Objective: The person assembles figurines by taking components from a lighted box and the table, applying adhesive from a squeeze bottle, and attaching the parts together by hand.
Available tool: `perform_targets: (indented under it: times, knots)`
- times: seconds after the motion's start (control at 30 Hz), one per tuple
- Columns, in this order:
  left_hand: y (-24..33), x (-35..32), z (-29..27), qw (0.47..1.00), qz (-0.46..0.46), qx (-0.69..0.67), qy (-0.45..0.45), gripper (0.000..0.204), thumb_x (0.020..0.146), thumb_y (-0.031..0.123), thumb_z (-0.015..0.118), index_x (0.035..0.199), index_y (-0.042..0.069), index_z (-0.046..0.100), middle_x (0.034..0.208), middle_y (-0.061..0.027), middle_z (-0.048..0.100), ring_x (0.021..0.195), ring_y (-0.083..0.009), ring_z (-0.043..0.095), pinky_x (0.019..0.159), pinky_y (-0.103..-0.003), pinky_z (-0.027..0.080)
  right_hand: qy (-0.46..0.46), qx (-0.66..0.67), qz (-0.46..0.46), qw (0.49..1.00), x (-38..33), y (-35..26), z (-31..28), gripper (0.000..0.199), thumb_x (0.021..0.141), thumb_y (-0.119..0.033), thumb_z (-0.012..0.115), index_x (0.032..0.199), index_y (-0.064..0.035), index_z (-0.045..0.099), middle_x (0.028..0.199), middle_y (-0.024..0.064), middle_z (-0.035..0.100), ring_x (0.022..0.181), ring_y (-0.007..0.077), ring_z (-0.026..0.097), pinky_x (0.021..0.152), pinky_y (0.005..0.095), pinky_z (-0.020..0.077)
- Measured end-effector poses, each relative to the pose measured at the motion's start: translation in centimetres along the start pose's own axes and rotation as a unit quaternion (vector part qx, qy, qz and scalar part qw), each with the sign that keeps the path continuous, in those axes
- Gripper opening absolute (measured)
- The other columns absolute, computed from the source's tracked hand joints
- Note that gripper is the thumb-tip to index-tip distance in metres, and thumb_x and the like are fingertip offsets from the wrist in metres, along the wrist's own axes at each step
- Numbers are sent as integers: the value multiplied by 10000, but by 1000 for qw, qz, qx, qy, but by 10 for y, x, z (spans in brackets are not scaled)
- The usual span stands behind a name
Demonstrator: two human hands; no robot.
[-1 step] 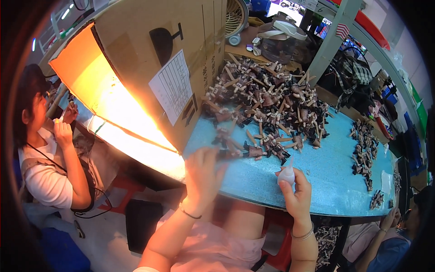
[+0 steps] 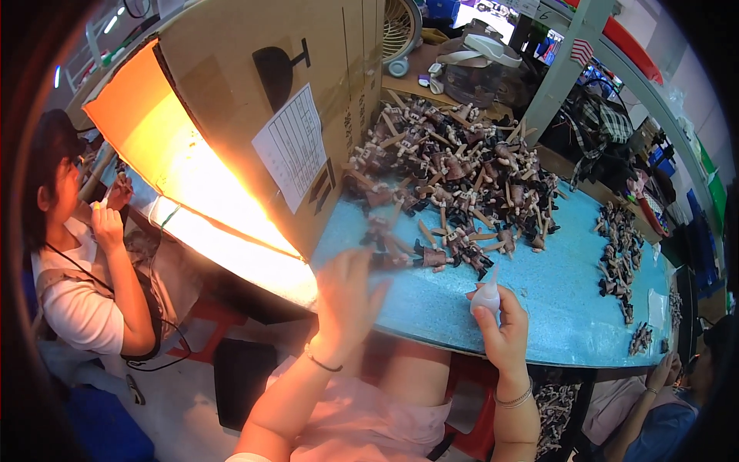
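Observation:
My right hand (image 2: 504,327) is closed round a small white squeeze bottle (image 2: 486,299) with a narrow pointed tip that points up. It is held just over the table's front edge. My left hand (image 2: 346,304) is at the front edge near the cardboard box, its fingers smeared by motion and its thumb apart from them. Just beyond those fingers a small figurine (image 2: 385,239) is blurred too; whether the hand grips it I cannot tell. A big heap of similar figurines (image 2: 462,169), brownish and dark with pale parts, lies behind on the blue tabletop (image 2: 431,308).
At the left stands a tall cardboard box (image 2: 223,85), brightly lit inside. A smaller row of figurines (image 2: 620,258) lies at the right. Behind the heap are a fan (image 2: 400,35) and a grey post (image 2: 566,77). Co-workers sit to the left (image 2: 85,254) and right (image 2: 670,416).

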State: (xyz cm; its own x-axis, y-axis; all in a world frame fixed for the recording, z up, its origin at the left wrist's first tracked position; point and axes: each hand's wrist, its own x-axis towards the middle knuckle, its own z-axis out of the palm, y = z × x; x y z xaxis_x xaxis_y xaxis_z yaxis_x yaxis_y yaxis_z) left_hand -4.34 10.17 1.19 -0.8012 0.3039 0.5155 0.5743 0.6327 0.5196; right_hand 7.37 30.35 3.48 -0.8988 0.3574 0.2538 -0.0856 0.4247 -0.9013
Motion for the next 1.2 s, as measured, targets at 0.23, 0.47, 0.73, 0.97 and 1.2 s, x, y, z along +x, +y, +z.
perform_targets:
  times: [0.23, 0.47, 0.73, 0.97, 1.2]
  knots:
    - [1, 12, 7, 996, 18, -73, -41, 371, 688, 134, 726, 1000, 17, 564, 910, -102, 585, 830, -288, 545, 732, -360, 430, -42, 11, 13, 999, -5, 3, 5, 303, 839, -133, 584, 1093, 24, 533, 936, 90, 646, 855, 129, 581, 780, 265, 446]
    - [3, 7, -14, 981, 47, -187, 22, 337, 674, 7, 710, 968, 20, 547, 883, -102, 610, 781, -258, 578, 673, -341, 456, 60, 118, 14, 991, -8, -1, 3, 279, 827, -155, 628, 1018, -4, 491, 867, 66, 589, 796, 103, 546, 713, 232, 436]
    - [14, -9, -58, 973, 174, -103, 114, 364, 563, 81, 777, 829, 130, 533, 950, -20, 616, 790, -184, 528, 728, -288, 379, 114, 94, -189, 971, -12, -54, 4, 502, 744, -474, 689, 911, -53, 474, 722, 25, 425, 627, 129, 410, 560, 252, 325]
    - [8, -15, -63, 960, 230, -80, 138, 418, 584, 131, 776, 893, 161, 495, 988, 20, 598, 823, -159, 534, 747, -284, 365, 120, 101, -250, 955, -23, -75, 6, 476, 715, -497, 686, 860, -88, 489, 696, 18, 461, 573, 134, 436, 540, 270, 326]
    - [13, -12, -64, 960, 228, -74, 144, 447, 561, 110, 793, 882, 151, 484, 986, 20, 609, 835, -150, 538, 752, -261, 360, 171, 16, -282, 944, -31, -84, 14, 530, 730, -602, 620, 812, -111, 438, 661, -20, 418, 539, 112, 392, 531, 269, 273]
